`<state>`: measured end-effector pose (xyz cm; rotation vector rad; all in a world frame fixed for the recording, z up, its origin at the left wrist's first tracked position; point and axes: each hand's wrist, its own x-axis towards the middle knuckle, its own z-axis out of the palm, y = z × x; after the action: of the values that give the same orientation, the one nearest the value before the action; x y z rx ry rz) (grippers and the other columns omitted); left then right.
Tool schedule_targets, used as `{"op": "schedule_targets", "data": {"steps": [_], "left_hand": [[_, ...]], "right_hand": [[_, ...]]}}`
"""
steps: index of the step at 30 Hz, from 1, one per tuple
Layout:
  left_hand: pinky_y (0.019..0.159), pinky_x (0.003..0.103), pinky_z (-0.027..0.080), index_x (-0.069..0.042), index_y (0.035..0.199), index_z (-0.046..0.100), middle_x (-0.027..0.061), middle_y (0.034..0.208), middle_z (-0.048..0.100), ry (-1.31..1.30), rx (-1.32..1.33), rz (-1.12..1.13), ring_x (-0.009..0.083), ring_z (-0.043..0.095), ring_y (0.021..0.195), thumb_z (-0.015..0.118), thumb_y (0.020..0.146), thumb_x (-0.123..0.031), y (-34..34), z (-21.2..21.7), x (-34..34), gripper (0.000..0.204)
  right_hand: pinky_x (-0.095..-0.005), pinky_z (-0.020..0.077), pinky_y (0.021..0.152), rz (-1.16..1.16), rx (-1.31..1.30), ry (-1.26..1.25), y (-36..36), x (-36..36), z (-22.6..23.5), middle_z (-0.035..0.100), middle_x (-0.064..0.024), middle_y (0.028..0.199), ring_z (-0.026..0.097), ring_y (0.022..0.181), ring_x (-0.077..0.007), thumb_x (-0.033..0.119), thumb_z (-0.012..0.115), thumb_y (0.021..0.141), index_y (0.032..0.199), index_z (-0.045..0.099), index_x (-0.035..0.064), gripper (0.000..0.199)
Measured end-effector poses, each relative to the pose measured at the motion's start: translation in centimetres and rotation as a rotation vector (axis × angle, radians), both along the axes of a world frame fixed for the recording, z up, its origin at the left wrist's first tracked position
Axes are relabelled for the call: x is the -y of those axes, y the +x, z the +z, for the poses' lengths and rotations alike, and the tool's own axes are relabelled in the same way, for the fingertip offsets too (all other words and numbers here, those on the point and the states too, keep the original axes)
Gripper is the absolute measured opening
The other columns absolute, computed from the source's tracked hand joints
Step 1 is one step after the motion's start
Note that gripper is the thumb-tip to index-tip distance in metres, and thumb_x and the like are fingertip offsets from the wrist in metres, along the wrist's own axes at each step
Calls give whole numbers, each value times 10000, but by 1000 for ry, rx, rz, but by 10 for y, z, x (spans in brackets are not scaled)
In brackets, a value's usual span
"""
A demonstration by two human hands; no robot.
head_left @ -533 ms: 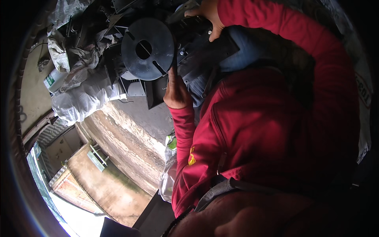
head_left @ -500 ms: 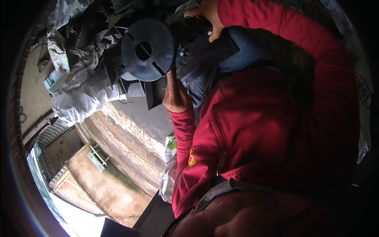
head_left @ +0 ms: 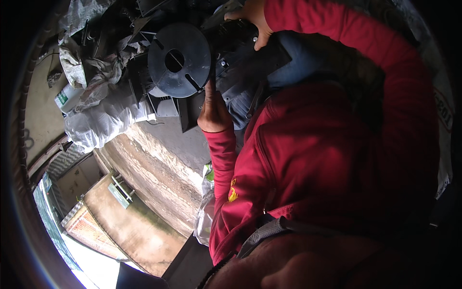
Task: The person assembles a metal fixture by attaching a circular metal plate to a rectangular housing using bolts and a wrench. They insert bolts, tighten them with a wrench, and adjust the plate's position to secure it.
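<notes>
A round black disc (head_left: 192, 48) with a centre hole and two slots stands out at the upper middle. My left hand (head_left: 213, 114) is at its lower right rim, closed, with one finger reaching up against the edge; the other fingertips are hidden. To the right, my right hand (head_left: 256, 21) grips the upper side of a dark metal assembly (head_left: 250, 60) with thumb and fingers spread around it. Bright bolt heads show on that assembly, which rests by my jeans-covered leg (head_left: 296, 58). Whether disc and assembly are joined, I cannot tell.
Crumpled plastic bags (head_left: 98, 127) and a white bottle (head_left: 67, 98) lie at the left. Dark metal pieces (head_left: 166, 107) are beside and under the disc. A rough concrete ledge (head_left: 154, 168) runs below, and another plastic bag (head_left: 205, 216) is by my left sleeve.
Almost nothing differs. The disc's face catches the light a little differently, and both hands keep their places.
</notes>
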<state>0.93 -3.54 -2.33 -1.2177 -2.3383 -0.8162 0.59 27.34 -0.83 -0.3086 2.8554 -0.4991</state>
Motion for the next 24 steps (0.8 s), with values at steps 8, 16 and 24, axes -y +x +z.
{"op": "schedule_targets", "data": {"steps": [8, 16, 24], "left_hand": [[434, 336, 420, -158, 1353, 475, 140, 693, 625, -137, 75, 33, 215, 543, 443, 565, 864, -56, 12, 9, -6, 508], [448, 324, 442, -69, 1336, 477, 166, 773, 663, -39, 94, -10, 228, 576, 476, 527, 853, 10, 10, -1, -4, 492], [513, 350, 458, -177, 1264, 578, 94, 613, 558, -234, 254, -158, 248, 547, 510, 655, 814, -179, 32, -18, -2, 456]], "right_hand": [[-385, 439, 917, 11, -20, -46, 3, 3, -2, 602, -197, 1151, 587, 1037, -350, 584, 784, 506, 1394, 332, 26, 1142], [-380, 443, 913, -3, -73, -22, 3, 2, -5, 607, -191, 1147, 591, 1034, -344, 580, 783, 508, 1387, 351, 30, 1123], [-393, 459, 880, -82, -60, -98, 10, 1, -4, 617, -203, 1102, 603, 980, -365, 583, 793, 507, 1411, 316, 80, 1139]]}}
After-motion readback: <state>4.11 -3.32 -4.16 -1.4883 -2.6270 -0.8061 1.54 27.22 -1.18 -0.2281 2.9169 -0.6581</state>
